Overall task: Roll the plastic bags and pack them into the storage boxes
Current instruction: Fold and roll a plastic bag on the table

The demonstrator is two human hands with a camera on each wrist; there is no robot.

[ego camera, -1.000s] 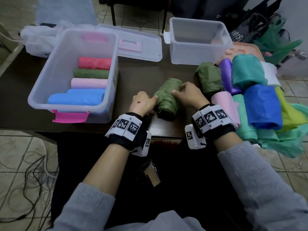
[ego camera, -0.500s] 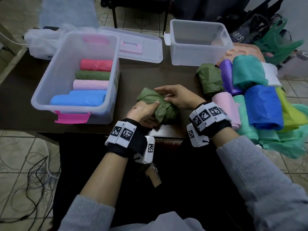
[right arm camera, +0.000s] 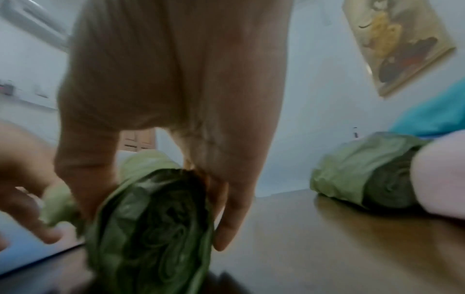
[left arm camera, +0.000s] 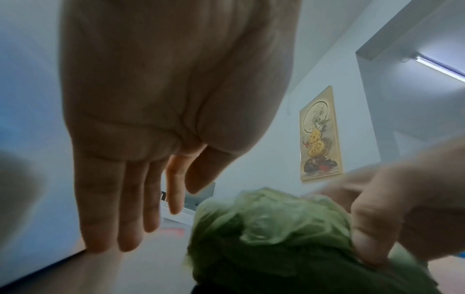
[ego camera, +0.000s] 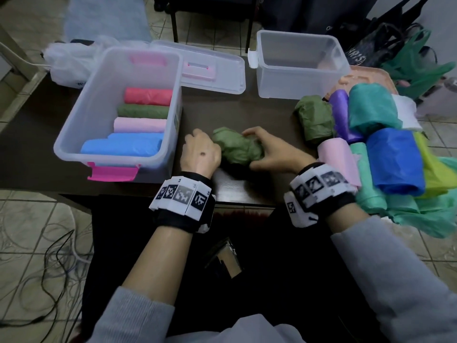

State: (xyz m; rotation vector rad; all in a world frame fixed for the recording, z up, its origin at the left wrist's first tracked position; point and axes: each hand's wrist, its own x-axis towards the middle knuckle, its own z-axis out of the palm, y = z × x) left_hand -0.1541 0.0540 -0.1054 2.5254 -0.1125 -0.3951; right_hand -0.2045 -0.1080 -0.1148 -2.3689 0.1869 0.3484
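An olive green rolled bag (ego camera: 236, 148) lies on the dark table (ego camera: 222, 112) between my hands. My right hand (ego camera: 268, 154) grips its right end; in the right wrist view the fingers and thumb (right arm camera: 226, 218) curl round the roll (right arm camera: 156, 228). My left hand (ego camera: 201, 154) sits at the roll's left end. Its fingers (left arm camera: 110, 208) hang straight beside the bag (left arm camera: 271, 228) and grip nothing. The left storage box (ego camera: 74, 134) holds red, green, pink and blue rolls. A second, empty clear box (ego camera: 299, 87) stands at the back.
A clear lid (ego camera: 215, 70) with a pink handle lies behind the left box. Another olive roll (ego camera: 315, 120) and a pile of coloured bags (ego camera: 393, 159) fill the table's right side. A white bag (ego camera: 71, 63) lies at the back left. Cables run across the floor.
The green roll has turned from pointing away to lying crosswise. My left hand let go and moved to its left end; my right hand shifted from on top to gripping the right end.
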